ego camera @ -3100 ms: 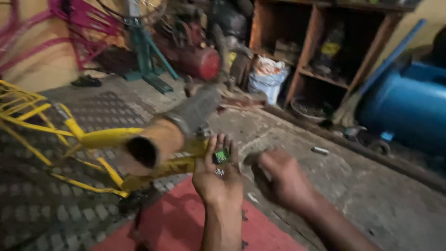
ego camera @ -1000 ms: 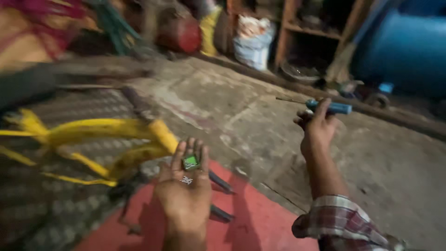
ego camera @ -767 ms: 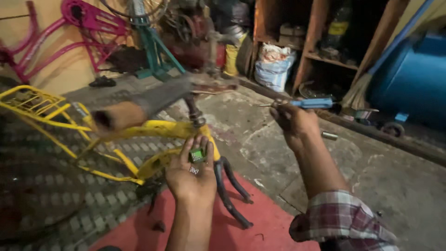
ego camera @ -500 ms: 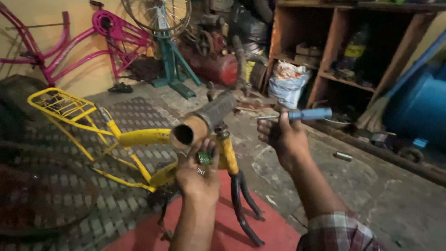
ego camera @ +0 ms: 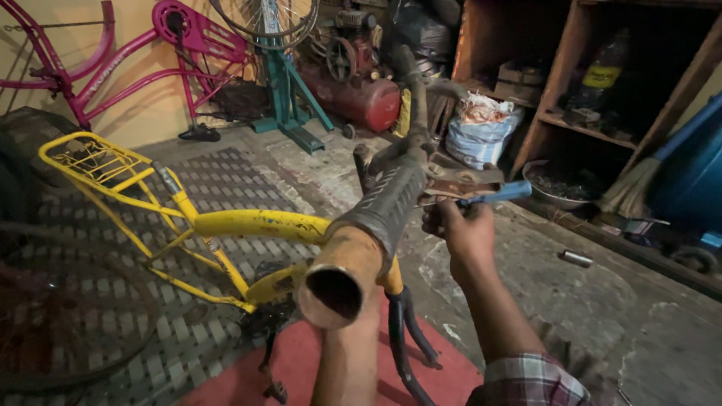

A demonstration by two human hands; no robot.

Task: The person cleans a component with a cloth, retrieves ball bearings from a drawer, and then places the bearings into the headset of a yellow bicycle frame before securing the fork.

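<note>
Right hand [ego camera: 466, 237] has its grip closed on a blue-handled screwdriver [ego camera: 492, 195], shaft pointing left at the handlebar grip [ego camera: 387, 207] just beside it. Left hand's grip sits hidden behind that bar's open end [ego camera: 335, 289]; I cannot tell its state.

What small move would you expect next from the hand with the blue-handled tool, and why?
Probably easing the tool's tip into the brake lever fitting. The right hand grips the blue-handled tool level, right beside that fitting on the handlebar. The left hand is hidden behind the bar end, so its part is unclear.
</note>
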